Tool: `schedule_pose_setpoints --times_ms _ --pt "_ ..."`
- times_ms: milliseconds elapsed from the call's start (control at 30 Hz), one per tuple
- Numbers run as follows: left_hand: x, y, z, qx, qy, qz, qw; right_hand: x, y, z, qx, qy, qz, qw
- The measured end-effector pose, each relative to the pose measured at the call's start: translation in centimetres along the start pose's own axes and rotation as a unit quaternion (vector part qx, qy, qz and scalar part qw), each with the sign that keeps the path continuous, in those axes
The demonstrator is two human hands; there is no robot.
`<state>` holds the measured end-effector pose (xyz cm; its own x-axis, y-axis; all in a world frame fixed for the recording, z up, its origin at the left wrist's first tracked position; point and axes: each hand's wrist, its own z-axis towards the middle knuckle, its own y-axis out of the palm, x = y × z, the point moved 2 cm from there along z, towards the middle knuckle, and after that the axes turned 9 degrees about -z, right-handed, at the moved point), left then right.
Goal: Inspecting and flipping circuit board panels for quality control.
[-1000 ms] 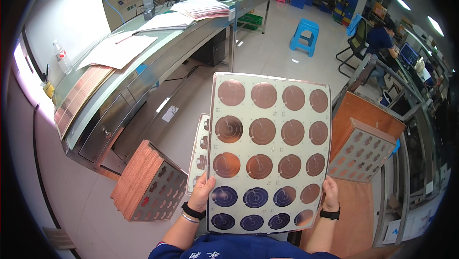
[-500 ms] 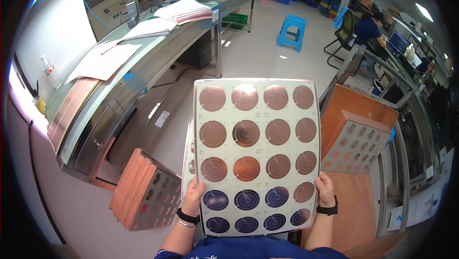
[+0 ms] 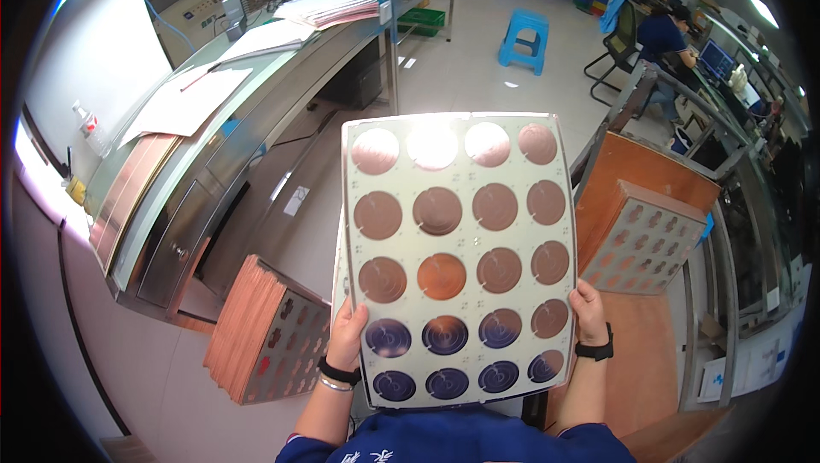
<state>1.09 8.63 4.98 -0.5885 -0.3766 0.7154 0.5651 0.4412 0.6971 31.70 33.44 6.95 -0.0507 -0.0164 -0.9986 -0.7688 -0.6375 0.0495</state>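
Note:
A large pale panel with rows of round copper discs, a circuit board panel (image 3: 465, 237), is held up in front of me, its face toward me. My left hand (image 3: 347, 339) grips its lower left edge with the thumb on the face. The right hand (image 3: 588, 316) is closed on the lower right edge, thumb also on the front. Along the left side the edge of another sheet shows behind the panel; how many I hold cannot be told. Light glares off the top discs, while the bottom rows look dark blue.
On the floor at left leans a thick stack of copper-edged panels (image 3: 243, 326). Another panel stack (image 3: 642, 237) rests against a wooden board (image 3: 623, 171) on a metal-framed rack (image 3: 696, 171). A glass-topped bench (image 3: 205, 113) holds papers. Beyond are a blue stool (image 3: 524, 43) and a seated person (image 3: 662, 40).
The panel has risen a little and tilted, its right side higher, and the glare has spread over its top discs. Both hands still grip it and have moved up with it.

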Motion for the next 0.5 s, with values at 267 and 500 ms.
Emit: schedule_pose_setpoints --times_ms 267,500 --pt "1.8 1.9 2.1 -0.009 -0.018 0.02 1.0 -1.7 1.7 2.6 -0.044 -0.048 0.018 0.998" --pt "1.5 0.9 4.5 0.021 -0.021 0.057 0.998 -2.0 3.7 4.4 -0.013 0.026 0.104 0.994"
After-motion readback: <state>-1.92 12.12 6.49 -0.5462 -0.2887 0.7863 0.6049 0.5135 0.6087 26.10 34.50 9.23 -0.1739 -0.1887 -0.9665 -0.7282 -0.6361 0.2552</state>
